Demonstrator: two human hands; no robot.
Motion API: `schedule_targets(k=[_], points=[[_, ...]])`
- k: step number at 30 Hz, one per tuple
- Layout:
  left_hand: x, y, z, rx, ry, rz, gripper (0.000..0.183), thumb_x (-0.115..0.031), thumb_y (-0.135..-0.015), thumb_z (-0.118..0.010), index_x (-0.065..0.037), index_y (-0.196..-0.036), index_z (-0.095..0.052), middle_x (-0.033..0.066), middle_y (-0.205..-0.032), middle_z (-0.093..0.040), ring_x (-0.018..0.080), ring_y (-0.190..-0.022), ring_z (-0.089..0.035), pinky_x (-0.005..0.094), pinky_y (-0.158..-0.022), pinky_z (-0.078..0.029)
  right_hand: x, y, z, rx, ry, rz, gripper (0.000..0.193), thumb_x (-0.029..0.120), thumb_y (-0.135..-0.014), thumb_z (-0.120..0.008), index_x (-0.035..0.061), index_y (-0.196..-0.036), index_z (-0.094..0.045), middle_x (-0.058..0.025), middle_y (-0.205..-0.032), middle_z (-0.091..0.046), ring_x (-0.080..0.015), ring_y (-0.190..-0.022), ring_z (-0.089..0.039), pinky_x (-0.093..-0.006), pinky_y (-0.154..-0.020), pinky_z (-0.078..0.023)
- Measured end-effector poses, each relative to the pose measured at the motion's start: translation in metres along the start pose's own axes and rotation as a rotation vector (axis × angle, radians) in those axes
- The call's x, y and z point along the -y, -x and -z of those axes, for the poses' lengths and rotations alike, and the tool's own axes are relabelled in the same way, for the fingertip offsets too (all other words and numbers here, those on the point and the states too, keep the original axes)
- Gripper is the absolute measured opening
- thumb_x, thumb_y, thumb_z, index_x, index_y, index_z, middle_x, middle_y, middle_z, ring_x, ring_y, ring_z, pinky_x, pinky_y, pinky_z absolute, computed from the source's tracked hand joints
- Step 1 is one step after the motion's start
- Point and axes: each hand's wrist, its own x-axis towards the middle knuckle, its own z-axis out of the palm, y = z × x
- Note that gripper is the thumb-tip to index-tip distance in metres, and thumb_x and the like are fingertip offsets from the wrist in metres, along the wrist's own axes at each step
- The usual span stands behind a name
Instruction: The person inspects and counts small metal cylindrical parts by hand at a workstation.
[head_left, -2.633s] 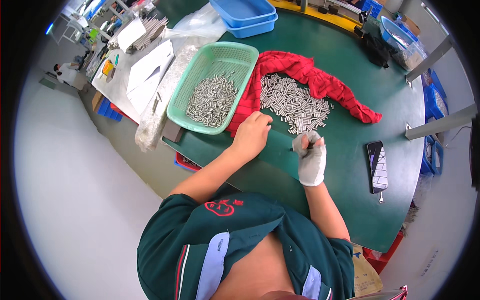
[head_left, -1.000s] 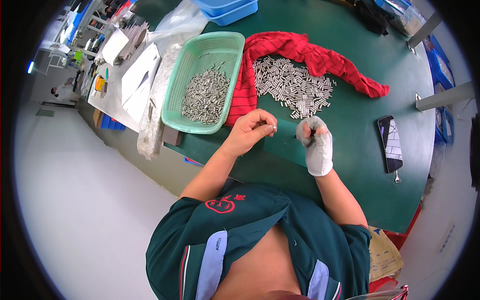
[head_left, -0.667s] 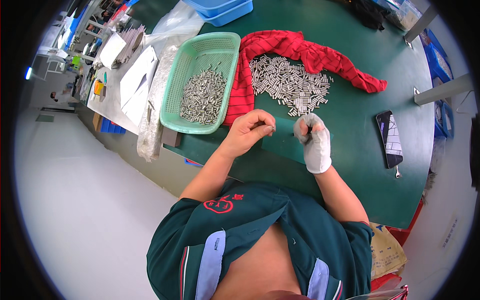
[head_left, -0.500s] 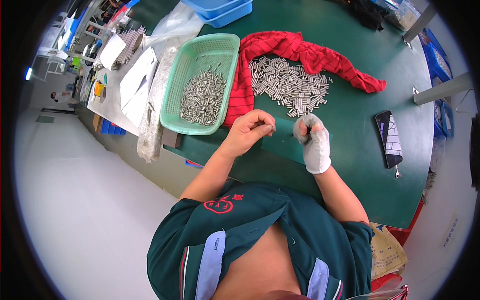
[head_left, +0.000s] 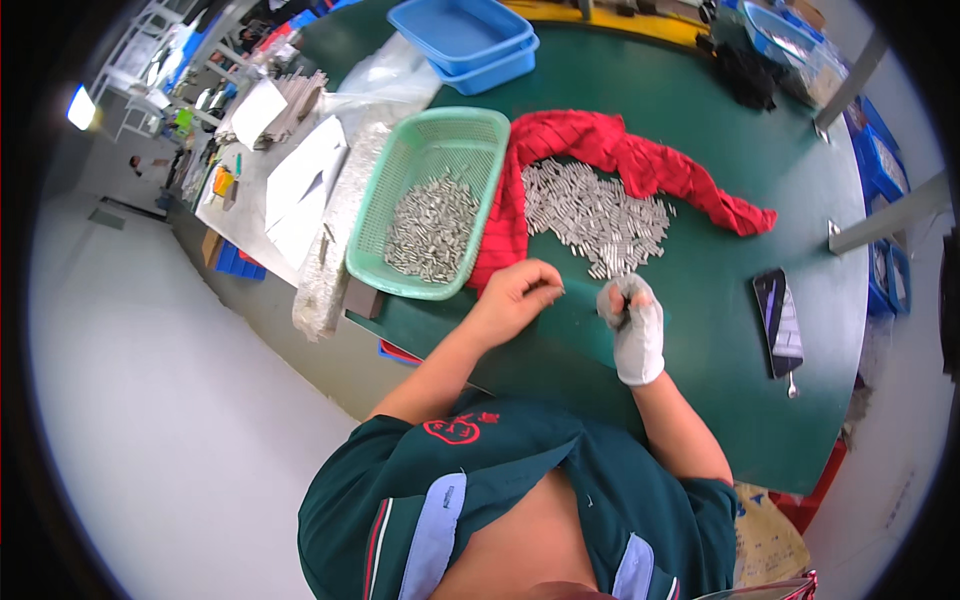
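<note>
My bare left hand (head_left: 517, 301) is over the green table, its thumb and forefinger pinched together. Anything between those fingertips is too small to make out. To its right is my right hand (head_left: 636, 336), in a white glove that leaves some fingertips bare. Its fingers are curled in, and what they hold, if anything, is hidden. Just beyond the right hand lies a loose pile of short metal pins (head_left: 600, 215). A red cloth (head_left: 575, 130) curves around the pile's far and left sides. Left of the cloth, a pale green plastic basket (head_left: 365, 240) holds many more pins.
Stacked blue trays (head_left: 480, 85) stand at the far side of the green table (head_left: 720, 430). A phone (head_left: 778, 325) lies at the right, near metal posts (head_left: 890, 212). White papers (head_left: 302, 185) and plastic wrapping (head_left: 335, 250) are on a side table at left.
The view has shifted, so the table and its contents sit lower in the picture. Both hands keep nearly the same place relative to the pins, with fingers still curled.
</note>
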Motion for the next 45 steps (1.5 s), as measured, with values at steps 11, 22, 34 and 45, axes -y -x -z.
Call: schedule_targets(k=[11, 22, 34, 45], points=[[-0.016, -0.002, -0.012, 0.119, -1.047, -0.466, 0.013, -0.007, -0.072, -0.059, -0.005, -0.085, -0.058, 0.0093, -0.083, -0.053, 0.028, -0.084, -0.056, 0.0387, -0.076, -0.046, 0.0, 0.003, 0.0, 0.01, -0.041, -0.039, 0.056, 0.062, -0.09, -0.047, 0.0084, -0.075, -0.042, 0.0018, -0.066, -0.035, -0.0098, -0.061, -0.028, -0.0253, -0.058, -0.023], [-0.009, -0.005, -0.018, 0.177, -0.972, -0.429, 0.014, -0.006, -0.074, -0.058, -0.005, -0.088, -0.058, 0.0086, -0.085, -0.053, 0.0268, -0.088, -0.055, 0.0376, -0.077, -0.045, 0.002, 0.002, -0.002, -0.017, -0.036, -0.03, 0.055, 0.061, -0.09, -0.046, 0.0086, -0.073, -0.04, 0.0013, -0.064, -0.033, -0.0111, -0.06, -0.027, -0.0271, -0.059, -0.024], [-0.001, -0.002, -0.014, 0.03, -0.862, -0.399, 0.012, -0.009, -0.079, -0.066, -0.006, -0.087, -0.059, 0.0078, -0.084, -0.054, 0.028, -0.082, -0.055, 0.0392, -0.073, -0.047, -0.001, -0.002, 0.004, -0.005, -0.053, -0.026, 0.058, 0.063, -0.091, -0.046, 0.0072, -0.075, -0.044, 0.0004, -0.067, -0.038, -0.0095, -0.06, -0.032, -0.0246, -0.057, -0.025], [-0.004, 0.006, -0.019, -0.025, -0.808, -0.408, 0.013, -0.005, -0.076, -0.066, -0.005, -0.086, -0.058, 0.0087, -0.083, -0.054, 0.029, -0.081, -0.055, 0.0394, -0.073, -0.046, 0.0, 0.004, 0.004, 0.005, -0.058, -0.013, 0.055, 0.059, -0.093, -0.045, 0.0071, -0.075, -0.043, -0.0003, -0.068, -0.037, -0.0111, -0.061, -0.033, -0.0257, -0.057, -0.027]])
